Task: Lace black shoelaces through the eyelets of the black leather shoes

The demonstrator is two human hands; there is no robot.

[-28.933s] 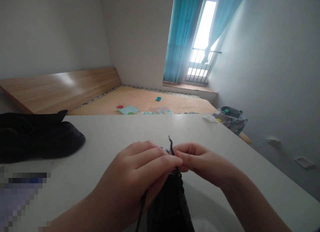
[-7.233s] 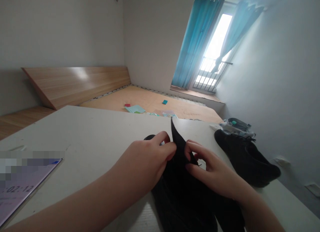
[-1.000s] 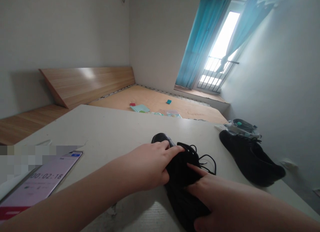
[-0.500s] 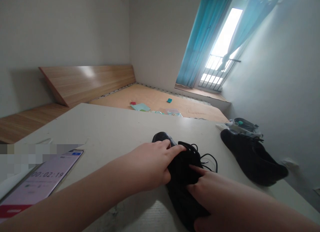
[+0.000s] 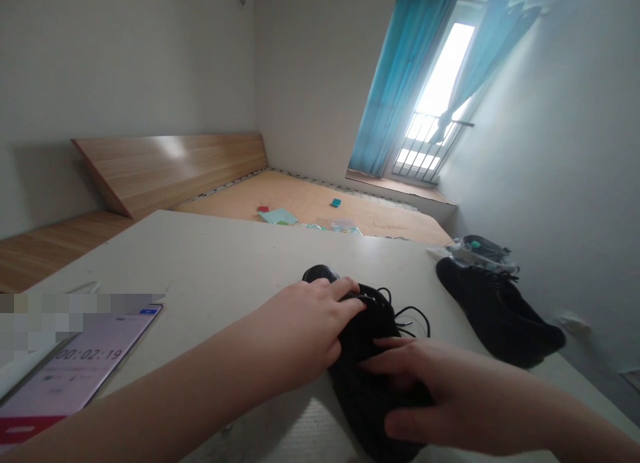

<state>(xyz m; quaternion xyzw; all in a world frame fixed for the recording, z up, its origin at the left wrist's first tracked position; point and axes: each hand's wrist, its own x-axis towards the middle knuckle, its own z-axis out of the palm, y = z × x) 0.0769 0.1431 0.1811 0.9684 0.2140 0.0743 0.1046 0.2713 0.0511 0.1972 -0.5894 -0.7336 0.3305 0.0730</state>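
A black lace-up shoe lies on the white table, toe pointing away from me, its loose laces curling out on the right side. My left hand grips the shoe's upper near the lace holes, fingers bent over its left edge. From the right, my right hand rests on the shoe around its opening, fingers apart, with the thumb lower down near the heel. Some of its fingertips are hidden against the dark shoe. Another black shoe, with tied laces, lies farther right on the table.
A phone showing a timer lies at the left on the table. Behind the right shoe is a clear plastic bag with dark contents. Small packets lie on the bed beyond the table.
My right hand has shifted slightly left on the shoe, and more of its thumb shows. My left fingers have moved a little over the upper. The view has shifted slightly.
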